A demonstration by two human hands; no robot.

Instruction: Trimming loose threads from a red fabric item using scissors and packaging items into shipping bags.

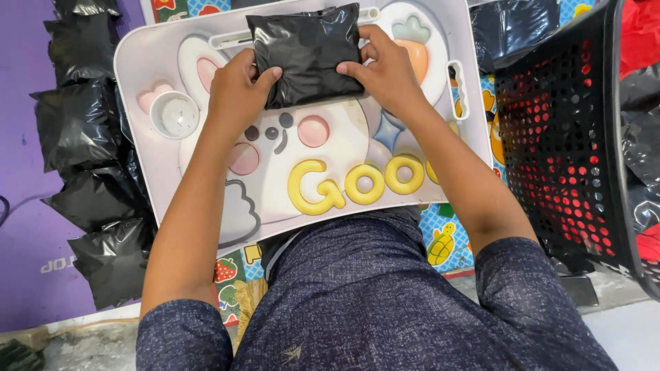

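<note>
Both hands clamp the black plastic packet (306,53) flat on the cartoon tabletop (426,185), left hand (237,93) and right hand (385,69) pinching opposite ends, seemingly to steady it.

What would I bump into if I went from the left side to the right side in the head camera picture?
Row of black plastic packets → round white cup holder in the lap tray → left hand → black packet held by both hands → right hand → black perforated basket.
</note>
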